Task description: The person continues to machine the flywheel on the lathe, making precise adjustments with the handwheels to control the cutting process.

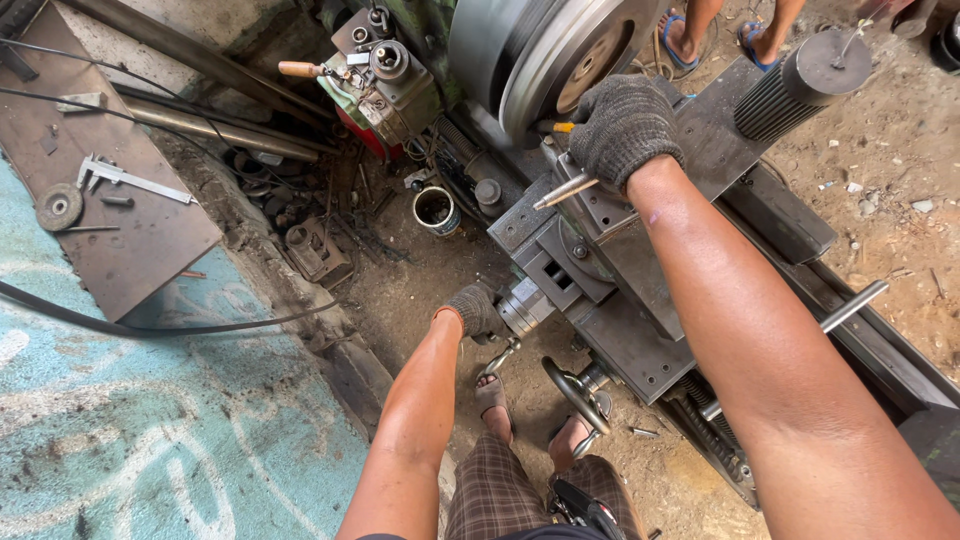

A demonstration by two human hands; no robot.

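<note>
On the far left, a grey caliper [135, 180] lies on a rusty metal sheet [150, 240]. The gloved left hand [472, 310] is closed around the lathe's small crank handle [500, 355]. Up on the right, the gloved right hand [622, 128] grips a shiny lever [565, 190] near the big spinning chuck [545, 50].

The single head-worn camera looked steeply down from above the person's own arms, close over the lathe [620, 290] and the dirt floor [900, 150], facing forward toward the spinning chuck [560, 50], with their knees at the bottom edge.
</note>
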